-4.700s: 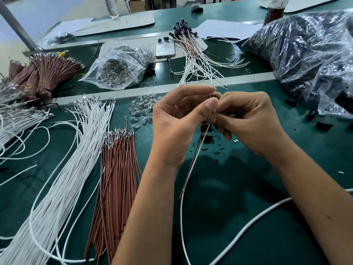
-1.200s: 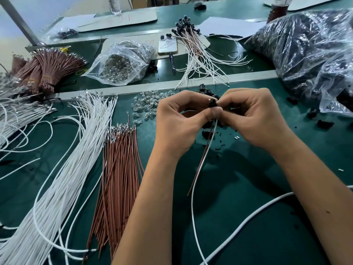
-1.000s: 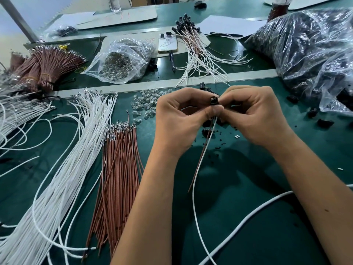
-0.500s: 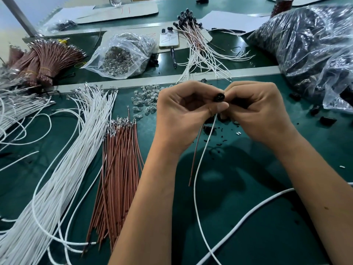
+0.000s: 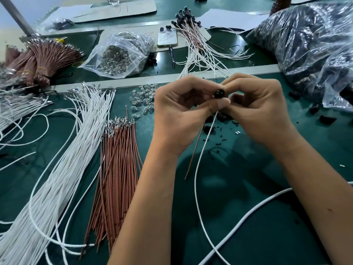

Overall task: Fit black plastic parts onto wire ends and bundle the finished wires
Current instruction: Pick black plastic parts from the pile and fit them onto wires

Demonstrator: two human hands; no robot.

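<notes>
I hold both hands together above the green table (image 5: 248,217), near its middle. My left hand (image 5: 183,113) has its fingers curled, and its thumb and forefinger pinch the black part (image 5: 219,93) from the left. My right hand (image 5: 261,109) also has curled fingers; its fingertips press on the same part from the right, so both hands grip it between them. The part faces the camera with its round end.

Two wires hang from under the part. The brown wire (image 5: 193,150) runs down and left and ends free above the table. The white wire (image 5: 198,178) drops further, curves toward the near edge and crosses a thicker white cable (image 5: 257,205) lying on the table.

Loose black parts (image 5: 324,119) and small black scraps lie on the table just beyond and right of my hands. A sheaf of white wires (image 5: 57,169) lies to the left, and a sheaf of brown wires (image 5: 116,169) lies beside it, between it and my left forearm. Small clear bulbs (image 5: 143,100) lie scattered just left of my left hand.

Beyond a grey strip (image 5: 133,83), the finished wires (image 5: 196,41) with black caps lie fanned beside a phone (image 5: 167,38). A clear bag (image 5: 122,54) of metal pieces sits left of the phone, tied brown bundles (image 5: 44,58) lie far left, and a large bag (image 5: 309,41) of black parts sits at the right.
</notes>
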